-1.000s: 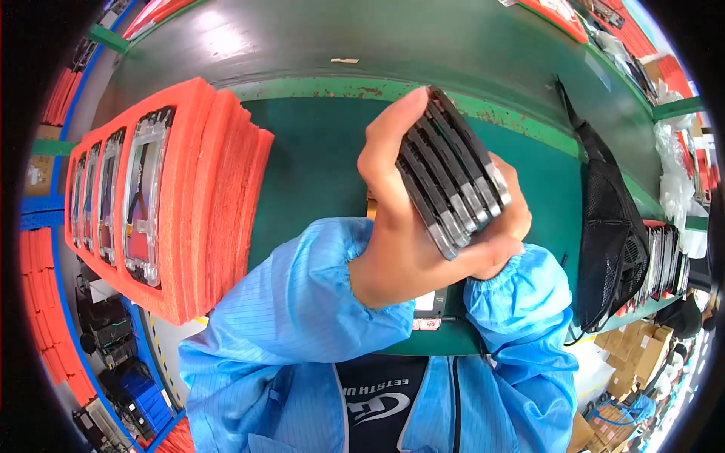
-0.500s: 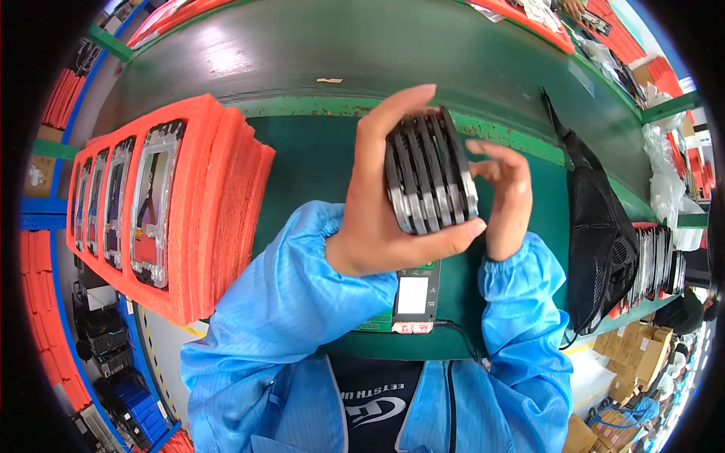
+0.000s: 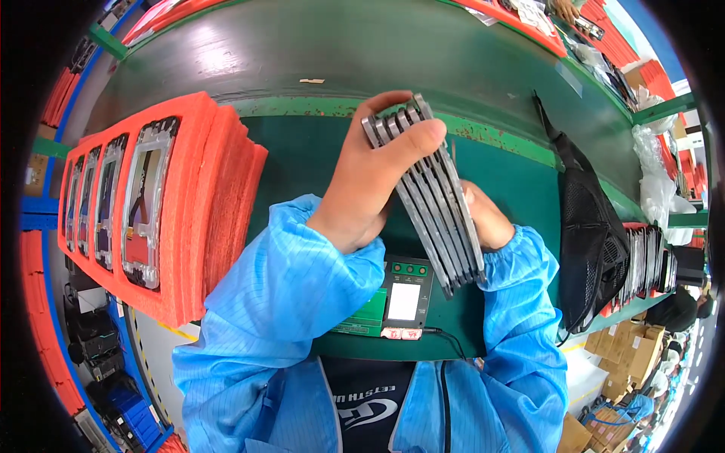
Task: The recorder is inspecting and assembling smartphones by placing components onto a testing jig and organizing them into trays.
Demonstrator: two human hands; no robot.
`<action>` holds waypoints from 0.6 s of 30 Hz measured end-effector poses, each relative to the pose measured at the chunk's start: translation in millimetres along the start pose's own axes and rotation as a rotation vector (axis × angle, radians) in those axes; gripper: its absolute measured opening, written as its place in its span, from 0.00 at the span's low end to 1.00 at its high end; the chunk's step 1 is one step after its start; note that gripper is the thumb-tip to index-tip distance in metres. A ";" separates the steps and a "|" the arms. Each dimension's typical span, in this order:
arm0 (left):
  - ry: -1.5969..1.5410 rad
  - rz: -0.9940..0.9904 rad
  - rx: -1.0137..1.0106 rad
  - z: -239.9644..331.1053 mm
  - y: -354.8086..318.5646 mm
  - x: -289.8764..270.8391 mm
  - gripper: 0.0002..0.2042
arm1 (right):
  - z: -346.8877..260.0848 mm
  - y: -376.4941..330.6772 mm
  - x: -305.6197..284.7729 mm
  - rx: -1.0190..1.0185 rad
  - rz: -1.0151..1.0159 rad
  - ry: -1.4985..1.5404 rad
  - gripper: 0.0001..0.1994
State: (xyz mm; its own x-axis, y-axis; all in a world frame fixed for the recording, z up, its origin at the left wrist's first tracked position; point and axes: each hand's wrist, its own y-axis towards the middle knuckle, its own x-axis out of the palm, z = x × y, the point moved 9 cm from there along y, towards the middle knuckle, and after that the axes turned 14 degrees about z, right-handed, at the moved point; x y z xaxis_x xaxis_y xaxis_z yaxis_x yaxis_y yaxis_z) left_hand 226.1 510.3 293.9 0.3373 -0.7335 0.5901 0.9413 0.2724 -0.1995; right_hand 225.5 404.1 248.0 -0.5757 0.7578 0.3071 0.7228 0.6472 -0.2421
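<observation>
My left hand (image 3: 377, 170) is closed around the upper end of a stack of phone frames (image 3: 434, 211), its thumb across their edges. The stack is several thin grey-and-black frames pressed side by side, tilted with the lower end toward the right. At the stack's right side is my right hand (image 3: 489, 219), close against the outermost frame. Most of its fingers are hidden behind the stack. Below the stack, a small box-shaped device (image 3: 406, 302) with a white screen and green buttons lies on the green table mat (image 3: 521, 185); a cable runs from it.
Stacked red foam trays (image 3: 189, 226) stand at the left, with phone frames in the front slots. A black mesh bag (image 3: 593, 234) lies at the right, beside a row of upright phone frames (image 3: 646, 260). A green ledge (image 3: 317, 106) runs along the back. A person's hand (image 3: 565, 9) shows far right.
The stack has turned from its short ends facing me to its long edges showing, slanting downward. My left thumb has moved over its upper end. My right hand has come in against its right side.
</observation>
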 end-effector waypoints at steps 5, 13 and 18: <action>0.029 0.018 0.022 5.9 -5.6 6.4 0.24 | 25.1 -3.6 -1.0 0.170 0.041 0.093 0.34; 0.043 0.046 -0.052 -2.3 -3.7 -1.2 0.24 | 38.2 -13.5 3.2 0.358 0.062 0.223 0.31; 0.034 0.110 -0.122 -14.9 2.7 -13.1 0.25 | 41.9 -12.7 1.0 0.405 0.086 0.245 0.30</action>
State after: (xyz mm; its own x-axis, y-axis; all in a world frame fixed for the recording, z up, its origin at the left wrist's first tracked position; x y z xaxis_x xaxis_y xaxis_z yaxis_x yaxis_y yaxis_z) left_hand 224.4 511.5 274.0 0.4370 -0.7248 0.5326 0.8926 0.2764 -0.3562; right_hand 199.8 400.1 212.8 -0.3784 0.7997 0.4662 0.5285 0.6001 -0.6005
